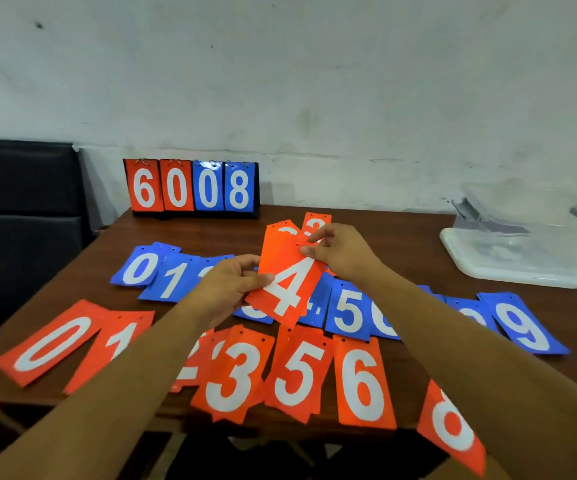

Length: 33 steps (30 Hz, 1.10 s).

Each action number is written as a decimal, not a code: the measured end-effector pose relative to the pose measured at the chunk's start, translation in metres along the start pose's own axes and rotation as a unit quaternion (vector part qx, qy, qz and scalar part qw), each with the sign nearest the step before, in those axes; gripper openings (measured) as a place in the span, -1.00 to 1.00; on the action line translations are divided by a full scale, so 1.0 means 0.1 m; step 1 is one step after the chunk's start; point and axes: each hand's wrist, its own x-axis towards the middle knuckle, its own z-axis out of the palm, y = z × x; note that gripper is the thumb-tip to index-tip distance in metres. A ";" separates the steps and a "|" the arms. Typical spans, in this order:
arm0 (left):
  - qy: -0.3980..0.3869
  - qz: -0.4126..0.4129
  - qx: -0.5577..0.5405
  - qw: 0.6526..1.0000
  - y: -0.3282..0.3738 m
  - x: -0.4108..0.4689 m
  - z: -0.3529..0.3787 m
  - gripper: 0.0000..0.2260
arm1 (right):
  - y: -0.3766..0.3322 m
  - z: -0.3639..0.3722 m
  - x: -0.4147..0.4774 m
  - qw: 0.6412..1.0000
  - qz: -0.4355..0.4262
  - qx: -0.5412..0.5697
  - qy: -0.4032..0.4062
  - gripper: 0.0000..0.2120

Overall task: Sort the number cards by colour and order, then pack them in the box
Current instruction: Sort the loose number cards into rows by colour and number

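The left hand [226, 289] pinches the lower left edge of a flat orange plastic card printed with a white 4 [289, 285], thumb on the face and fingers behind. The right hand [337, 252] pinches the same card at its upper right, near the punched holes. The card hangs tilted in the air between the two grips, above the middle of the dark wooden table [211, 233] and touching nothing below it. One or two more orange cards [316, 223] show behind its top edge; their digits are mostly hidden, so it is unclear whether the right hand holds them too.

Directly beneath the held card lies the row of blue number cards [349, 311], running from 0 at the left to 9 at the right. Nearer the person lies the orange row, where the orange 3 card [233, 379] and the orange 5 card [297, 372] sit side by side with no 4 between them. That is likely where this card belongs. To place it well, the person should lower it flat, digit up and upright like its neighbours, and slip it in without pushing the 5 or the orange 6 card [363, 382] out of line.

The clear plastic box [522, 237] waits at the far right of the table, well apart from both hands. A small flip scoreboard reading 6008 [190, 187] stands at the back edge.
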 end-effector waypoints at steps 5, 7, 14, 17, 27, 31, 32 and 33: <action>0.073 -0.021 -0.046 0.996 -0.22 -0.29 0.00 -0.81 | 0.01 0.27 -0.41 0.987 0.092 0.133 0.014 -0.68; 0.071 -0.017 -0.048 0.996 -0.27 -0.40 0.00 -0.85 | -0.01 0.40 -0.56 0.986 0.107 0.129 -0.016 -0.79; 0.093 -0.010 0.087 0.992 -0.43 -0.78 -0.10 -0.80 | 0.03 0.65 -0.92 0.992 0.094 0.070 -0.039 -0.87; 0.154 -0.019 0.056 0.986 -0.50 -0.86 -0.16 -0.85 | 0.17 0.80 -1.12 0.998 0.015 -0.058 -0.021 -0.76; 0.209 -0.068 0.001 0.976 -0.62 -1.02 -0.27 -0.85 | 0.78 0.81 -1.59 0.931 -0.094 -0.319 -0.150 -0.40; 0.180 -0.068 0.005 0.981 -0.62 -1.02 -0.17 -0.85 | 0.88 0.60 -1.63 0.925 -0.079 -0.322 -0.187 -0.40; 0.169 -0.064 0.011 0.984 -0.62 -1.02 -0.13 -0.85 | 0.90 0.55 -1.64 0.925 -0.077 -0.321 -0.186 -0.40; 0.160 -0.059 0.017 0.985 -0.62 -1.03 -0.08 -0.84 | 0.93 0.49 -1.65 0.927 -0.074 -0.319 -0.182 -0.40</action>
